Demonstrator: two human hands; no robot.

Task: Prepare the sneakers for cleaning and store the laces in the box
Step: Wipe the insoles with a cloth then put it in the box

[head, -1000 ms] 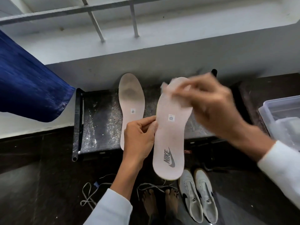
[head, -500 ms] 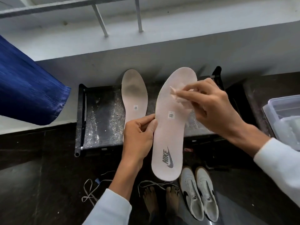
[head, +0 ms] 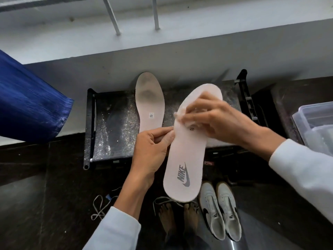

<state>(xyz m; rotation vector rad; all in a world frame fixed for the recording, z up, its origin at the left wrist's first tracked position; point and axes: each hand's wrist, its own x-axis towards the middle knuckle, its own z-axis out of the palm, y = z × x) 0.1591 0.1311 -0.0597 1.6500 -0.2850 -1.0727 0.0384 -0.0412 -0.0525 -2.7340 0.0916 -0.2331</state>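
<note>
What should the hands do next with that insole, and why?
Probably slide the small white wipe in the right hand down toward the printed heel: the left hand pinches the pale pink foam insole steady, and the wipe sits mid-sole.

White sneakers (head: 211, 212) with black swooshes stand paired on the floor at 5 o'clock. Loose white laces (head: 99, 210) lie at 6 and 7 o'clock. The clear box (head: 306, 112) sits at 3 o'clock. The left hand (head: 151, 152) pinches a pale NIKE insole (head: 187, 156) at centre, and the right hand (head: 216, 121) presses a white wipe (head: 180, 114) onto it. A second insole (head: 149, 101) leans at 12 o'clock.
</note>
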